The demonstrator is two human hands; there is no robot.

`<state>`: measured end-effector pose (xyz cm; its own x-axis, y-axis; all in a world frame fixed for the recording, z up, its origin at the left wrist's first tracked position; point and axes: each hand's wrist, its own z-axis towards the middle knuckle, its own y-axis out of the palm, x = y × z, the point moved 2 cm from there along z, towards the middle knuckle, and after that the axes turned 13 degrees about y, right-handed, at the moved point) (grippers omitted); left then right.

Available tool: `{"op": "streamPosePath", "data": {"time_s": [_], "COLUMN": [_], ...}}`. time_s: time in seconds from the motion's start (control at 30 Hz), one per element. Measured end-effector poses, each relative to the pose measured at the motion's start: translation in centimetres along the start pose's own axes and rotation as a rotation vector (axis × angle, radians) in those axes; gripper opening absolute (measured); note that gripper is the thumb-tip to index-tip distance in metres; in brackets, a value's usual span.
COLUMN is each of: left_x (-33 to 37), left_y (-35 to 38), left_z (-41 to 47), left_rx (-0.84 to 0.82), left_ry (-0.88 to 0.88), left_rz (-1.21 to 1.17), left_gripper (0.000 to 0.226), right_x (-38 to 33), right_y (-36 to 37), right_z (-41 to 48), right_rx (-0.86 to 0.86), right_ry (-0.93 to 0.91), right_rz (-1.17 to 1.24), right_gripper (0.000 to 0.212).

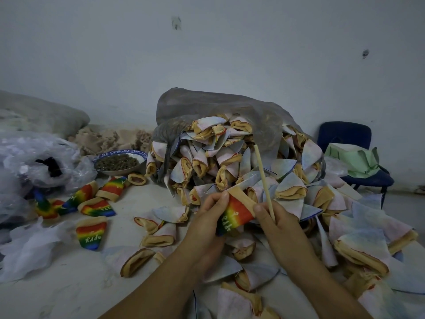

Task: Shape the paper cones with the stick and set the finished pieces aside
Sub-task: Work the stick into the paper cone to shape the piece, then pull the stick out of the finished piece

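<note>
rainbow paper cone (pixel 234 215), held over the table (pixel 69 284) before the heap of pale cones (pixel 230 162). pinched at its left edge by curled fingers of left hand (pixel 207 222). wooden stick (pixel 263 180) clasped upright in right hand (pixel 278 226), thumb touching the cone's tan rim. finished rainbow cones (pixel 92 236) lying at far left near a bowl (pixel 119 163).

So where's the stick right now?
Centre-right in the head view: the stick stands nearly upright in the right hand, just right of the rainbow cone.
</note>
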<state>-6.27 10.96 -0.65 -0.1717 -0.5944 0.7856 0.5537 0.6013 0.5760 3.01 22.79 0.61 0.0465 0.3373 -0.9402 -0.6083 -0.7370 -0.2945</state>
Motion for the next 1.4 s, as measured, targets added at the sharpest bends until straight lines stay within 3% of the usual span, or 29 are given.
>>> {"op": "streamPosePath", "data": {"time_s": [0.13, 0.27, 0.5, 0.63, 0.77, 0.9, 0.93, 1.0, 1.07, 1.1, 1.17, 1.27, 1.4], "left_x": [0.3, 0.6, 0.3, 0.3, 0.6, 0.5, 0.7, 1.8, 3.3, 3.7, 3.5, 2.0, 1.5], "left_y": [-0.1, 0.0, 0.1, -0.2, -0.1, -0.7, -0.8, -1.6, -3.1, -3.7, -4.3, -4.1, -3.5], "left_z": [0.1, 0.0, 0.0, 0.1, -0.3, 0.1, 0.4, 1.4, 2.5, 2.9, 3.0, 2.4, 2.1], "left_rx": [-0.092, -0.126, -0.095, -0.173, -0.320, -0.301, -0.238, -0.040, 0.138, 0.192, 0.223, 0.213, 0.018], "left_ry": [0.018, 0.067, 0.010, -0.035, -0.021, 0.027, 0.061, 0.149, 0.249, 0.270, 0.245, 0.242, 0.354], "left_rz": [0.147, 0.305, 0.159, 0.182, 0.418, 0.496, 0.436, 0.096, -0.260, -0.324, -0.181, 0.399, 0.861], "left_gripper": [0.034, 0.026, 0.037, 0.041, 0.028, 0.024, 0.023, 0.024, 0.039, 0.048, 0.051, 0.035, 0.030], "right_x": [0.1, -0.2, -0.2, 0.0, 0.2, 0.4, 0.5, 0.6, 0.8, 0.8, 0.8, 1.2, 1.9], "right_y": [-0.3, -0.5, 0.1, -0.5, -1.1, -1.0, -1.1, -1.3, -1.3, -1.3, -1.1, -0.8, -0.8], "right_z": [0.0, -0.3, -0.5, -0.3, 0.1, 0.1, 0.0, 0.1, 0.2, 0.2, 0.1, 0.0, 0.4], "right_rx": [0.058, 0.036, -0.067, -0.026, 0.044, 0.045, 0.050, 0.064, 0.077, 0.081, 0.083, 0.086, 0.081], "right_ry": [-0.020, -0.048, -0.010, 0.059, 0.052, 0.029, 0.023, 0.012, 0.005, 0.004, 0.005, 0.012, 0.016], "right_rz": [-0.139, -0.127, 0.016, 0.110, 0.097, 0.098, 0.113, 0.122, 0.101, 0.087, 0.033, -0.095, -0.264], "right_gripper": [0.038, 0.040, 0.010, 0.031, 0.028, 0.033, 0.033, 0.033, 0.038, 0.041, 0.045, 0.049, 0.040]}}
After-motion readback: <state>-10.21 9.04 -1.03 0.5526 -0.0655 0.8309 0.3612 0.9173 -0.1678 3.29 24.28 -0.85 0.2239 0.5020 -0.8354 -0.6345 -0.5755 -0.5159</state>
